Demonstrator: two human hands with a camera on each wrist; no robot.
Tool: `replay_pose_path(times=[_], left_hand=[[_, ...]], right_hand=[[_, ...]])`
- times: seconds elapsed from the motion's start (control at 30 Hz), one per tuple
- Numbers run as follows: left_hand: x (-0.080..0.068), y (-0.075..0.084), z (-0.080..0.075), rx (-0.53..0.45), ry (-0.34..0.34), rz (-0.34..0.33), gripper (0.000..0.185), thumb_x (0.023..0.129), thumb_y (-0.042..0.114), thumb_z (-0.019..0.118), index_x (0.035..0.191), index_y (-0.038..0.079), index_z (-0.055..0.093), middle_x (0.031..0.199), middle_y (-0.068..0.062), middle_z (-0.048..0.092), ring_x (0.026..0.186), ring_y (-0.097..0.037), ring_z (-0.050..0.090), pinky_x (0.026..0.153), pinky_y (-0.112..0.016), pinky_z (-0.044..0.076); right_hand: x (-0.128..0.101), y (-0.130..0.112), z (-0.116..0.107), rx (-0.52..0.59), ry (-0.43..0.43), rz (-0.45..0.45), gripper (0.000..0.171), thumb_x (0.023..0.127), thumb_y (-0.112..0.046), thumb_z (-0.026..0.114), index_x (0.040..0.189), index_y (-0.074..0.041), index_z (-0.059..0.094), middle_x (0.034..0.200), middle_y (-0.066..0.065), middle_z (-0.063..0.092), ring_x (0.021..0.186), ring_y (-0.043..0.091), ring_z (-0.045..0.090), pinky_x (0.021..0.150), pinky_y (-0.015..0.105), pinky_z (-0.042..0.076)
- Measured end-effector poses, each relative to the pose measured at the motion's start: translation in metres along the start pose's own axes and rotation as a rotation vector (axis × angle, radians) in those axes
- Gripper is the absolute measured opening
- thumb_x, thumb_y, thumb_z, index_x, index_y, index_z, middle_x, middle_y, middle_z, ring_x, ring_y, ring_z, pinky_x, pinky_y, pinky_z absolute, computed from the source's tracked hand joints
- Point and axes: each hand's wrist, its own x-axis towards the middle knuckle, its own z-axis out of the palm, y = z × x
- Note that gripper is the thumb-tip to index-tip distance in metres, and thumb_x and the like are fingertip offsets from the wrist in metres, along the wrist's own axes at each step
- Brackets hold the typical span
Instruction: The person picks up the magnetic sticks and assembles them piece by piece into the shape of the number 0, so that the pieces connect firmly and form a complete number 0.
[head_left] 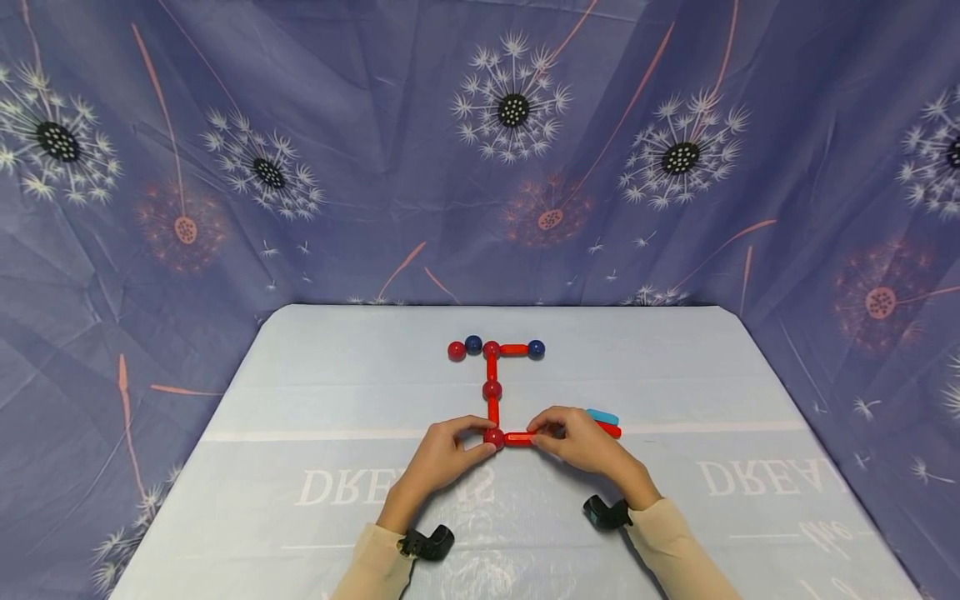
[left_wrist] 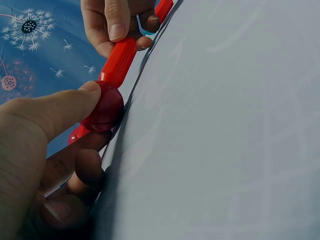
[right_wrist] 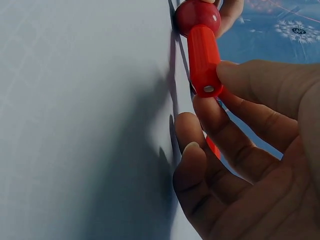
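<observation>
Remotely, I see the left hand (head_left: 441, 452) pinching a red ball (head_left: 493, 438) and, right of that ball, the right hand (head_left: 576, 442) pinching a red stick (head_left: 518, 439) that touches it.

We're in a curtained-off recording space, home or studio impossible to tell: dandelion-printed cloth (head_left: 390, 125) hangs far, left and right, a pale-covered table (head_left: 337, 367) fills the middle, black wrist cameras (head_left: 431, 544) sit near.
</observation>
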Motion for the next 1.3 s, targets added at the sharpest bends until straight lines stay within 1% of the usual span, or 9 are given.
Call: replay_pose_path(times=[0.17,0.27,0.37,0.5,0.67,0.73,0.83,1.07,1.3], left_hand=[[-0.001,0.000,0.000,-0.001,-0.006,-0.012,0.028,0.090,0.030,0.081,0.117,0.025,0.077,0.105,0.006,0.074,0.049,-0.002,0.038,0.047,-0.020,0.035],[0.000,0.001,0.000,-0.001,-0.006,-0.019,0.028,0.090,0.031,0.081,0.117,0.026,0.077,0.105,0.007,0.074,0.050,-0.003,0.038,0.048,-0.021,0.035],[-0.001,0.001,0.000,0.000,-0.010,-0.016,0.028,0.090,0.031,0.081,0.118,0.026,0.076,0.106,0.006,0.073,0.049,-0.003,0.038,0.048,-0.021,0.035],[-0.002,0.000,-0.002,-0.003,-0.031,-0.016,0.029,0.091,0.028,0.080,0.120,0.027,0.076,0.107,0.006,0.072,0.048,-0.003,0.039,0.047,-0.021,0.037],[-0.003,0.001,-0.002,0.004,-0.046,-0.014,0.028,0.093,0.026,0.078,0.121,0.026,0.076,0.111,0.005,0.073,0.048,-0.003,0.040,0.048,-0.022,0.039],[-0.003,0.002,-0.002,0.006,-0.047,-0.013,0.028,0.093,0.026,0.077,0.121,0.026,0.076,0.110,0.005,0.073,0.049,-0.003,0.040,0.048,-0.022,0.039],[-0.003,0.003,-0.002,0.007,-0.048,-0.018,0.028,0.093,0.027,0.077,0.120,0.026,0.076,0.110,0.005,0.073,0.048,-0.003,0.041,0.048,-0.021,0.039],[-0.003,0.003,-0.002,0.005,-0.043,-0.023,0.028,0.093,0.028,0.077,0.120,0.026,0.076,0.109,0.005,0.073,0.048,-0.003,0.040,0.048,-0.021,0.038],[-0.003,0.002,-0.002,0.005,-0.048,-0.026,0.028,0.093,0.029,0.077,0.121,0.025,0.076,0.111,0.005,0.073,0.048,-0.004,0.041,0.048,-0.022,0.039]], right_hand=[[-0.002,0.000,-0.006,0.019,0.014,-0.010,0.013,0.096,-0.019,0.073,0.108,-0.014,0.076,0.100,-0.007,0.071,0.085,0.007,0.062,0.078,0.025,0.055],[-0.003,-0.001,-0.013,0.030,0.039,-0.041,0.019,0.097,-0.018,0.072,0.113,-0.009,0.074,0.102,-0.003,0.073,0.087,0.009,0.064,0.078,0.027,0.056],[-0.004,-0.001,-0.022,0.025,0.066,-0.046,0.022,0.097,-0.018,0.072,0.116,-0.007,0.074,0.104,0.000,0.073,0.088,0.009,0.065,0.078,0.028,0.056],[-0.007,0.001,-0.036,0.024,0.102,-0.011,0.025,0.096,-0.019,0.074,0.119,-0.008,0.073,0.109,0.005,0.073,0.090,0.011,0.065,0.077,0.028,0.055],[-0.012,0.011,-0.053,0.049,0.147,0.049,0.029,0.096,-0.018,0.074,0.122,-0.006,0.071,0.116,0.013,0.072,0.091,0.021,0.068,0.070,0.029,0.057],[-0.015,0.016,-0.058,0.031,0.168,0.075,0.030,0.095,-0.018,0.075,0.122,-0.006,0.071,0.116,0.014,0.072,0.093,0.023,0.069,0.070,0.030,0.056],[-0.018,0.025,-0.064,-0.028,0.198,0.111,0.031,0.095,-0.020,0.075,0.123,-0.006,0.071,0.118,0.014,0.071,0.098,0.025,0.068,0.076,0.031,0.055],[-0.020,0.041,-0.071,-0.085,0.178,0.185,0.029,0.096,-0.021,0.073,0.122,-0.006,0.071,0.117,0.013,0.071,0.102,0.028,0.066,0.082,0.039,0.053],[-0.020,0.050,-0.070,-0.099,0.152,0.194,0.026,0.094,-0.016,0.073,0.118,-0.005,0.072,0.110,0.011,0.073,0.095,0.024,0.065,0.079,0.037,0.052]])
